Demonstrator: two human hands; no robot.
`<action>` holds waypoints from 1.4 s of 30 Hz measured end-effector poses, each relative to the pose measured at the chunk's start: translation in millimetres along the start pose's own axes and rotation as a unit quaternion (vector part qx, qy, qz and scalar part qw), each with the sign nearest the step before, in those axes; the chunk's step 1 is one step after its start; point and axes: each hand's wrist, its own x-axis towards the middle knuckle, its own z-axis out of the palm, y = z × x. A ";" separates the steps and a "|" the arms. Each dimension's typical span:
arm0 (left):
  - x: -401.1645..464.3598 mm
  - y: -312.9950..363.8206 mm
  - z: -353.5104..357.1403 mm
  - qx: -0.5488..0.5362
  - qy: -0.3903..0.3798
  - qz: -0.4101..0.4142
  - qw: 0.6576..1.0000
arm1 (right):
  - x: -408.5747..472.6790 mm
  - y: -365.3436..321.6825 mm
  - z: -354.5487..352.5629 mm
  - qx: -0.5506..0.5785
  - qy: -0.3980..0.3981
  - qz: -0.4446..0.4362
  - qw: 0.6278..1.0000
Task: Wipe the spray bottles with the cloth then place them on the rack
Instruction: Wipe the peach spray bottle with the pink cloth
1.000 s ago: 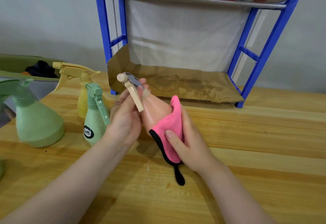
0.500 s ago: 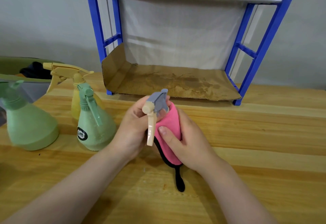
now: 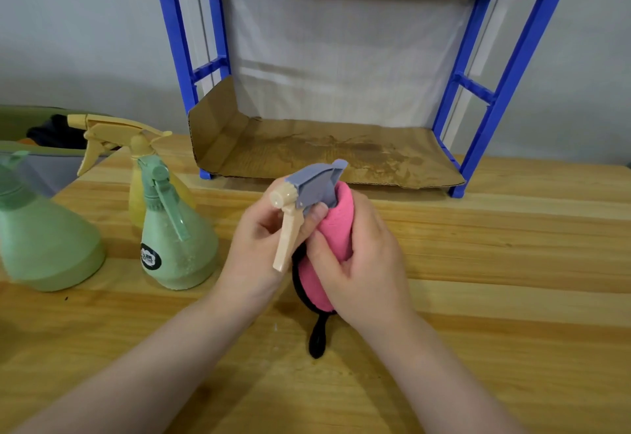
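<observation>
Since a second ago the spray bottle (image 3: 307, 194) has swung upright. Blue rack (image 3: 505, 68) at twelve o'clock holds no bottles; three bottles (image 3: 177, 246) wait at nine. Right hand (image 3: 362, 263) wraps the pink cloth (image 3: 336, 225) round its body, likely mid-wipe; left hand (image 3: 259, 246) pinches the trigger head.

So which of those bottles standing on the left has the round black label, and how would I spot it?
Start at the blue rack on the wooden table and look left of it. Three bottles stand there; it is the small green bottle nearest the left hand. Only it bears a round black label; the yellow bottle stands behind it, the bigger green bottle further left.
</observation>
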 end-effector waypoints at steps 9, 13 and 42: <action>-1.2 -0.8 -3.4 -0.020 0.013 -0.006 1.000 | 1.2 7.3 2.6 0.017 -0.094 0.018 0.995; 1.4 4.1 -4.9 -0.064 0.051 -0.017 0.997 | 0.6 12.0 1.6 0.045 -0.109 0.033 0.993; 2.2 -2.8 -6.1 -0.078 -0.012 -0.048 0.996 | 3.2 12.4 -5.4 0.099 -0.127 0.021 0.987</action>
